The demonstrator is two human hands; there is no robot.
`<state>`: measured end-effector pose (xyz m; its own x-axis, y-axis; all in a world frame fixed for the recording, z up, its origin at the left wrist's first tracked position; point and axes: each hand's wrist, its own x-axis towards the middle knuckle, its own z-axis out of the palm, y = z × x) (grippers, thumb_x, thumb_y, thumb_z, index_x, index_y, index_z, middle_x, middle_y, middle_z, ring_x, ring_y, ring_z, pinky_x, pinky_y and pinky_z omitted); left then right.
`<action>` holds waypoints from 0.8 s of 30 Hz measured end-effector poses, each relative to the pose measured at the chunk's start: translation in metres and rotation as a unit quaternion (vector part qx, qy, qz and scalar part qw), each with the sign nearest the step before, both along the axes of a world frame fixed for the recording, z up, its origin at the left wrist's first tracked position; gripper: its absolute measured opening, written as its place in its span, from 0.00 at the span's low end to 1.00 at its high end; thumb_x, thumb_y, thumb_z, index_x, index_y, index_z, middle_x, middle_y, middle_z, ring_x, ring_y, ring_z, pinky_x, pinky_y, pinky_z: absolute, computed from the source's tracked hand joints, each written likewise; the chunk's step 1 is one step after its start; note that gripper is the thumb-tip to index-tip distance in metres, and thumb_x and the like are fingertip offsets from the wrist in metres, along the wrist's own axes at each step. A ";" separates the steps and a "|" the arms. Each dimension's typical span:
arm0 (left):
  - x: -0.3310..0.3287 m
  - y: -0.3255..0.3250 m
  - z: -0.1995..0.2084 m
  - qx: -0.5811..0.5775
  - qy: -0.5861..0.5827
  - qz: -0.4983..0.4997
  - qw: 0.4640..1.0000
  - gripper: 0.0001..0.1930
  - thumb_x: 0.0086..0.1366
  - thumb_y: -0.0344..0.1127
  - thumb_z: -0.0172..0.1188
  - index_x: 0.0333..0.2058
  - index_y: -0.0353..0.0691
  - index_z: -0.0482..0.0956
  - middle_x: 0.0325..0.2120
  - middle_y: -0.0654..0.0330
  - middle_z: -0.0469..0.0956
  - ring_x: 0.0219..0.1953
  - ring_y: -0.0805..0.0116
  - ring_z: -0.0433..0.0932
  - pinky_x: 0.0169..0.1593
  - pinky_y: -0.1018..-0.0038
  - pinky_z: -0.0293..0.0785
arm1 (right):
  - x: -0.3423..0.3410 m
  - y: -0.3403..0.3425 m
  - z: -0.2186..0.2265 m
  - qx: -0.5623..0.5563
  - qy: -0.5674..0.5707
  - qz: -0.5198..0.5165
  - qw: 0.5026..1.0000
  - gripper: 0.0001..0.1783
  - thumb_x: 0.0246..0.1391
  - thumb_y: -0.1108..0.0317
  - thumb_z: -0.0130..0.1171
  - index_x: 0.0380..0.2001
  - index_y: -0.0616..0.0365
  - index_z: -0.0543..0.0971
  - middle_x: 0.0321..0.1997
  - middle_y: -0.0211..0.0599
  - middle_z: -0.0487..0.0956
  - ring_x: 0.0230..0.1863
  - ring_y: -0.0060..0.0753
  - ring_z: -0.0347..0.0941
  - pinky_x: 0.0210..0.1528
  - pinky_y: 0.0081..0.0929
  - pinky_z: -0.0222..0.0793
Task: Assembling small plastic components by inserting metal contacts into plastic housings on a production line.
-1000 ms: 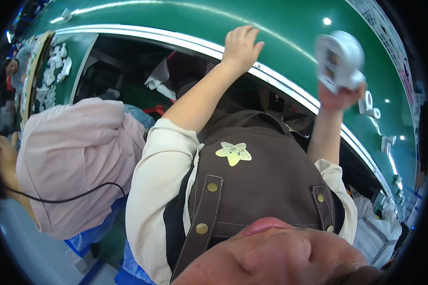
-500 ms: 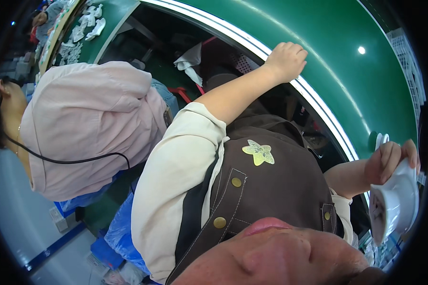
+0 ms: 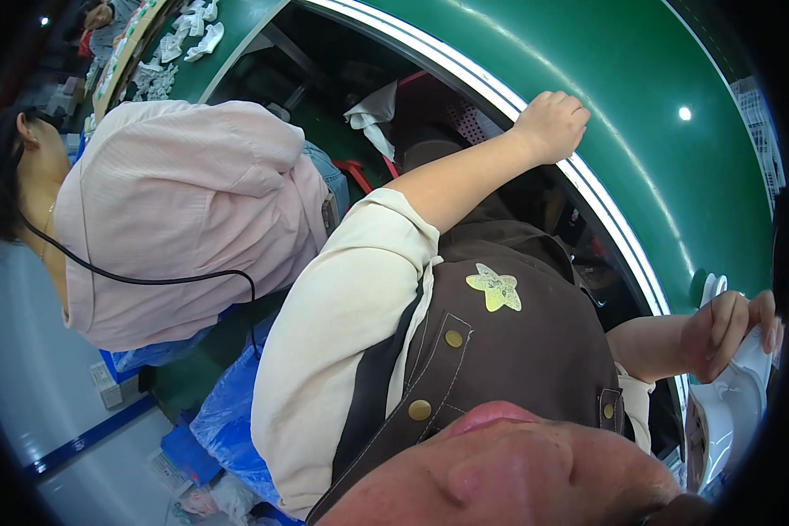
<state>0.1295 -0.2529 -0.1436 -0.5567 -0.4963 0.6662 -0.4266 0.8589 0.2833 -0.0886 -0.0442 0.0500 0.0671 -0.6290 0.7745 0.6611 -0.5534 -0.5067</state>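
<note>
My left hand (image 3: 552, 128) rests at the white-trimmed front edge of the green tabletop (image 3: 587, 53). Its fingers are curled in, and nothing shows in them. Over at the far right, my right hand (image 3: 726, 333) pinches the upper end of a glossy white curved piece (image 3: 738, 405), which looks hollow and hangs beside the table edge. Its exact kind cannot be made out, and its lower part runs into the dark rim of the picture. Just beyond that hand, a small white rounded thing (image 3: 715, 287) lies on the tabletop.
On my left sits a person in a pale pink top (image 3: 184, 219), with a black cable (image 3: 149, 280) across the back. White pieces (image 3: 188, 35) lie on the green surface at the upper left. Blue plastic bags (image 3: 237, 421) and white racks (image 3: 757, 127) flank the area.
The whole view has shifted slightly, so most things sit a little further right and lower. My right hand still holds the white piece, now lower; my left hand stays at the table edge.
</note>
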 end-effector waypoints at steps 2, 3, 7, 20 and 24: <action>0.001 0.000 0.001 -0.005 0.005 -0.003 1.000 0.06 0.53 0.35 0.57 0.28 0.41 0.75 0.29 0.59 0.74 0.35 0.60 0.73 0.41 0.66 0.68 | -0.014 -0.004 -0.002 0.045 0.014 0.126 0.991 0.25 0.34 0.59 0.75 0.35 0.56 0.75 0.42 0.36 0.73 0.17 0.22 0.77 0.17 0.07 0.64; 0.001 0.000 0.001 -0.003 0.001 -0.001 1.000 0.06 0.53 0.35 0.57 0.28 0.41 0.75 0.29 0.59 0.74 0.35 0.60 0.73 0.41 0.66 0.68 | -0.014 -0.002 -0.002 0.045 0.014 0.127 0.991 0.25 0.34 0.59 0.75 0.35 0.56 0.75 0.42 0.36 0.73 0.17 0.22 0.77 0.17 0.07 0.64; 0.002 0.000 0.000 -0.005 0.009 0.000 1.000 0.05 0.53 0.35 0.57 0.27 0.42 0.75 0.28 0.59 0.74 0.35 0.60 0.72 0.42 0.66 0.67 | -0.004 -0.002 0.002 0.008 0.036 0.038 0.999 0.26 0.36 0.58 0.74 0.37 0.55 0.74 0.39 0.39 0.74 0.20 0.26 0.78 0.21 0.12 0.70; 0.002 0.004 0.009 -0.009 0.005 0.009 1.000 0.05 0.51 0.33 0.59 0.28 0.42 0.78 0.30 0.61 0.75 0.37 0.61 0.73 0.43 0.67 0.68 | -0.014 -0.009 -0.007 0.040 0.029 0.078 0.996 0.22 0.40 0.63 0.72 0.37 0.55 0.73 0.41 0.42 0.72 0.23 0.31 0.79 0.22 0.15 0.75; 0.004 0.004 0.009 -0.007 0.003 0.013 1.000 0.04 0.51 0.33 0.59 0.28 0.42 0.78 0.30 0.61 0.76 0.38 0.61 0.73 0.44 0.67 0.68 | -0.002 -0.014 -0.005 0.028 0.019 0.014 0.999 0.18 0.40 0.65 0.71 0.33 0.57 0.75 0.43 0.41 0.71 0.23 0.29 0.79 0.21 0.13 0.74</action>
<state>0.1336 -0.2490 -0.1348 -0.5394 -0.5013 0.6766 -0.4464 0.8515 0.2750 -0.0902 -0.0579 0.0450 0.1143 -0.6692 0.7342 0.6551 -0.5048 -0.5622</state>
